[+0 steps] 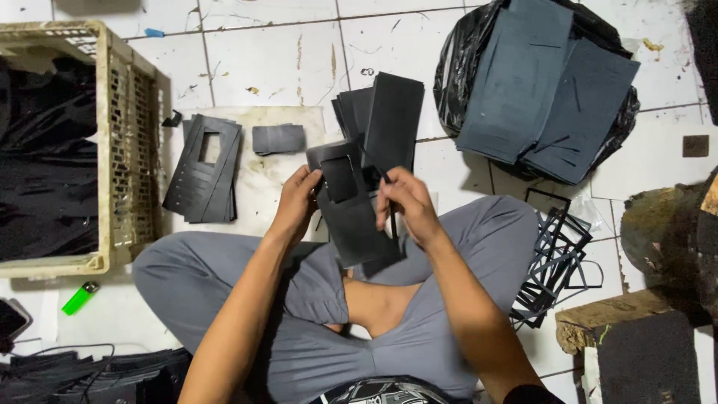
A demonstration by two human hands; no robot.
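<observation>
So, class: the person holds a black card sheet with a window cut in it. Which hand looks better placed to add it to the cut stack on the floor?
Probably the left hand: it grips the black sheet, and the cut stack lies on its side.

Just one view here, a head-worn cam looking almost straight down at the person's own lap and the white tiled floor (389,45). It sits pretty close, both forearms run up from the bottom edge, cross-legged knees fill the lower middle.
</observation>
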